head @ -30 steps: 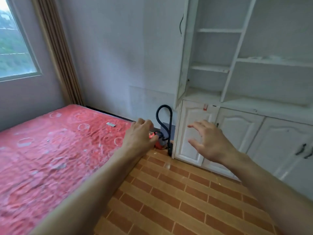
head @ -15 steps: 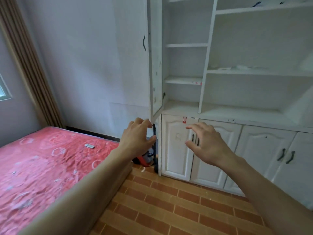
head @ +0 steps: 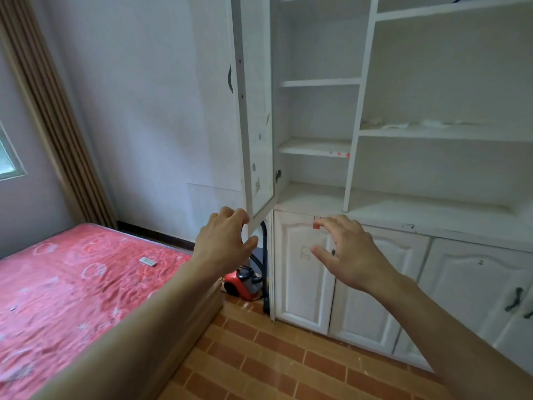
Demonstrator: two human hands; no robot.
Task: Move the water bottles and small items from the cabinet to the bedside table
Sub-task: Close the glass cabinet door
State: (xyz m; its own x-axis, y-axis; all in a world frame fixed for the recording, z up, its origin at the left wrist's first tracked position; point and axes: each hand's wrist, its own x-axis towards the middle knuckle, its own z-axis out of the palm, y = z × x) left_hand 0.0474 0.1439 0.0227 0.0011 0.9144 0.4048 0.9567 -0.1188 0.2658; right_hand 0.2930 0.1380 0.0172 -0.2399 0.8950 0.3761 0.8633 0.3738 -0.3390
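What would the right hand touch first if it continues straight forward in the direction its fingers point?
Most likely the white lower cabinet door directly beyond the right hand; nothing shows between them, though depth is unclear.

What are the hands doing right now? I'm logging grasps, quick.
Left hand: open, fingers loosely curled, holding nothing.
Right hand: open, fingers spread, holding nothing.

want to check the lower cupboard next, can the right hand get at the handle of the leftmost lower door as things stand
Probably yes. The right hand is open and empty, raised in front of the leftmost lower door, apparently right by its handle, which peeks between the fingers. Nothing is seen between them.
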